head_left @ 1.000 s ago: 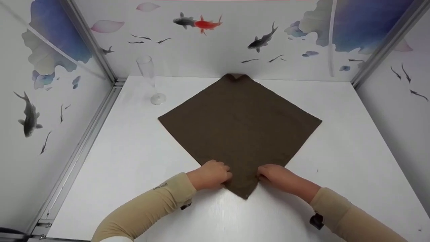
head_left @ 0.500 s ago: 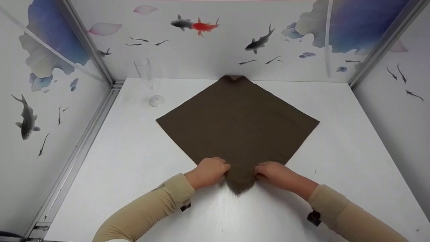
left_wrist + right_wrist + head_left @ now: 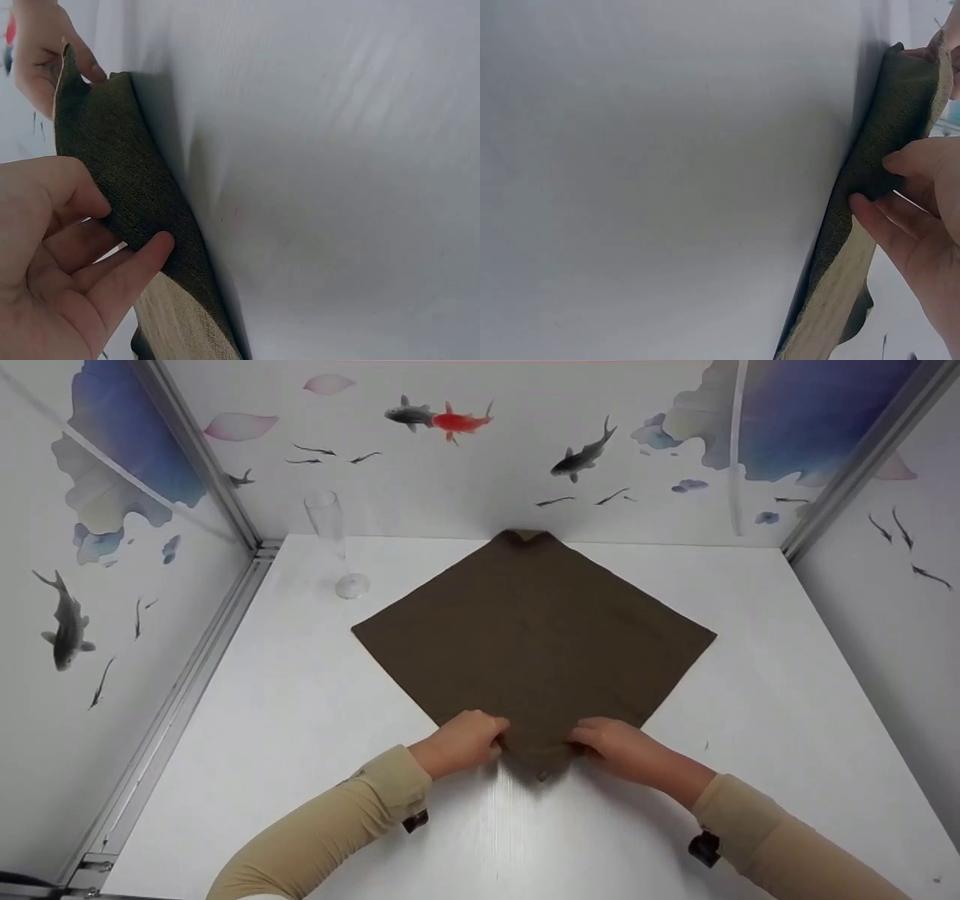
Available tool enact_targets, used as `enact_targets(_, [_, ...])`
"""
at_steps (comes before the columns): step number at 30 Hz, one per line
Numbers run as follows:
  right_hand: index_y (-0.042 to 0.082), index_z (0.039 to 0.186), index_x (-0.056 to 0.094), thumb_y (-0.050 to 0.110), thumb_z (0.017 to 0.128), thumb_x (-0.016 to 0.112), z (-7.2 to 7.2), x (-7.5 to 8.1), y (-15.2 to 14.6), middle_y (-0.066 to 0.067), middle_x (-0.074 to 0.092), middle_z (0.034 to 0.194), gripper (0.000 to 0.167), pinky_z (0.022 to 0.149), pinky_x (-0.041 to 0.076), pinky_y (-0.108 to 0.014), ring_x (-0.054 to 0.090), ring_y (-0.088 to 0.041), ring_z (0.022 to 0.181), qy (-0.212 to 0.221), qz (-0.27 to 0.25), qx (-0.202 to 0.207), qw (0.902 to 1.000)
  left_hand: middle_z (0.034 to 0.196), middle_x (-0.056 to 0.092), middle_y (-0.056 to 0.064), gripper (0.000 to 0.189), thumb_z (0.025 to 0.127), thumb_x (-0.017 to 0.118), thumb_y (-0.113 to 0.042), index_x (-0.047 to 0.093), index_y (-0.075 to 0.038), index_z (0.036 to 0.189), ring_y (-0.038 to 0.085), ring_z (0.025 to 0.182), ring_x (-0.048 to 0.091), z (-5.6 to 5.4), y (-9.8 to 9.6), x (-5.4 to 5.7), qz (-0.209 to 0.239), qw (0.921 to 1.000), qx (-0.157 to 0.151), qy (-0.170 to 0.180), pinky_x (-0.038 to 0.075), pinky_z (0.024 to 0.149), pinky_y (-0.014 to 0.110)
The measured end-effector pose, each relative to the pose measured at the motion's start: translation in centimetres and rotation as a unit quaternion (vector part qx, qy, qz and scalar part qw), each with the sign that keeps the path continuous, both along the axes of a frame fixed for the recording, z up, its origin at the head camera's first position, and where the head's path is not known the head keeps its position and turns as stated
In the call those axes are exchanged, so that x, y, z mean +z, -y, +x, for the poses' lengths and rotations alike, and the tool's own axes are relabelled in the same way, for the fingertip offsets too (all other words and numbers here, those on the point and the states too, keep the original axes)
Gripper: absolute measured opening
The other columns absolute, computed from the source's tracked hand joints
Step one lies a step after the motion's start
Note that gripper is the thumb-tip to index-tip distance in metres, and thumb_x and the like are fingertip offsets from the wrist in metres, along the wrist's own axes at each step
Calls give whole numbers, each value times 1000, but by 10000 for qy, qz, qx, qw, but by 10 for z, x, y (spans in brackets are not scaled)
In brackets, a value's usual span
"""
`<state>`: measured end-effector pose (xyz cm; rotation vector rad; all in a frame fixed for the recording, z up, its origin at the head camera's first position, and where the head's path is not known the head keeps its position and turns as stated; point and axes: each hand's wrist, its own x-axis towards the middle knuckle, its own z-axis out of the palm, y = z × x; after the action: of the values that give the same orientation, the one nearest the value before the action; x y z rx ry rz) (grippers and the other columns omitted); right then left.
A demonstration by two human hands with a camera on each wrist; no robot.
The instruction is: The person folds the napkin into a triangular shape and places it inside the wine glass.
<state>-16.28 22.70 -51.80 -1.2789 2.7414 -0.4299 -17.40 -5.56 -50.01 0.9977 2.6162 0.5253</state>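
A dark brown cloth napkin [image 3: 532, 637] lies on the white table as a diamond, one corner toward me. The far corner is bent over slightly against the back wall. My left hand [image 3: 466, 744] pinches the near left edge, thumb and fingers on the cloth in the left wrist view. Opposite it, my right hand [image 3: 619, 746] pinches the near right edge. Between the hands the near part of the napkin is lifted and curls off the table. A paler face of the cloth [image 3: 184, 315] shows in the left wrist view.
A clear stemmed glass [image 3: 351, 585] stands upright at the back left of the table [image 3: 300, 682], apart from the napkin. White walls [image 3: 450, 487] printed with fish enclose the table at the back and both sides.
The napkin's near corner has drawn up away from me and shows shorter between the hands. Both hands have moved very slightly away from me. The glass stays put.
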Motion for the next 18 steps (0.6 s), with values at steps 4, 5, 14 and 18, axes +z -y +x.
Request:
enact_targets(4, [10,113,68,6,86,74,3,0,0,-1,63,98,28,77,53,-34,61,-17,90,-264,-23,35,9996,81,64,-3,10,89,63,-3,69,-10,94,10,68,54,1,1,2,104,9995,166,259,48,63,24])
enact_targets(5, [10,113,69,6,85,75,3,0,0,-2,63,96,29,77,53,-34,61,-18,88,-361,-20,42,9993,84,65,-2,11,89,64,-4,71,-10,95,9,69,55,1,1,2,78,9995,184,234,49,64,24])
enact_targets(14, [15,125,66,14,96,63,4,6,-2,0,67,114,29,87,51,-40,63,-19,103,229,-74,-327,9992,98,71,-4,18,93,64,-15,76,-14,107,9,80,58,0,3,2,-51,9997,231,91,51,76,28])
enact_targets(18, [15,128,64,16,98,59,7,7,-2,-1,66,121,30,91,50,-43,62,-20,109,701,-90,-566,9959,127,63,-2,30,97,58,-18,68,-16,126,14,108,57,-4,7,-1,68,9994,-40,327,47,93,31])
